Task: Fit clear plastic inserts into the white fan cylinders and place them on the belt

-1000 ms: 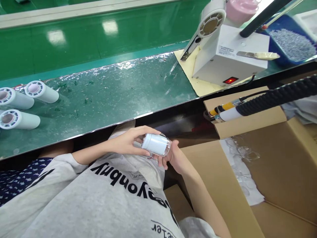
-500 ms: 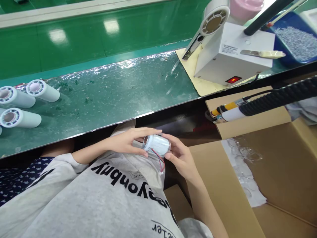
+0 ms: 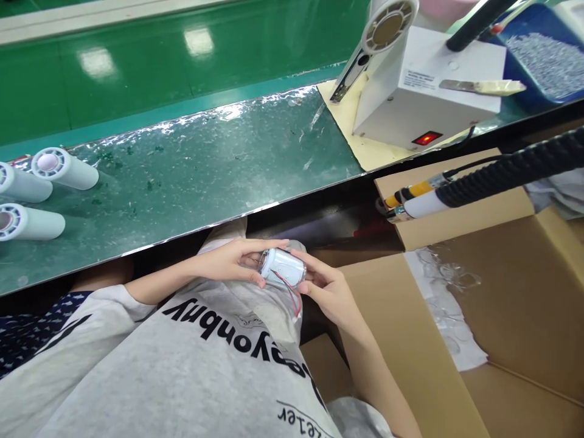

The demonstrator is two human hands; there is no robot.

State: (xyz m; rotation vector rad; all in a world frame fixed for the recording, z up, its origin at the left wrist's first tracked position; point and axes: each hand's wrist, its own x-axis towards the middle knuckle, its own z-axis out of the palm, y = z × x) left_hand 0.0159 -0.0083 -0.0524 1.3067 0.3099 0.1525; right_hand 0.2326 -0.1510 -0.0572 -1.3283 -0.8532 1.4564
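Above my lap I hold a small light-blue cylinder (image 3: pixel 283 267) with clear plastic at its ends and thin red and dark wires (image 3: pixel 292 292) hanging from its side. My left hand (image 3: pixel 241 261) grips its left end, thumb below and fingers along the top. On its right end, the thumb and fingers of my right hand (image 3: pixel 326 285) are closed around it. The cylinder lies sideways, slightly tilted. Its far side is hidden by my fingers.
Several white tubes (image 3: pixel 68 168) stand on the green bench (image 3: pixel 205 164) at left. A white box machine (image 3: pixel 424 91) with a lit red switch stands at right, beside a blue bin (image 3: pixel 524 73) of small parts. Black-cabled screwdriver-like tools (image 3: pixel 420 201) hang above an open carton (image 3: pixel 387 328).
The view has shifted a little, so the bench things sit slightly further left. Both hands keep hold of the cylinder, which has barely moved.
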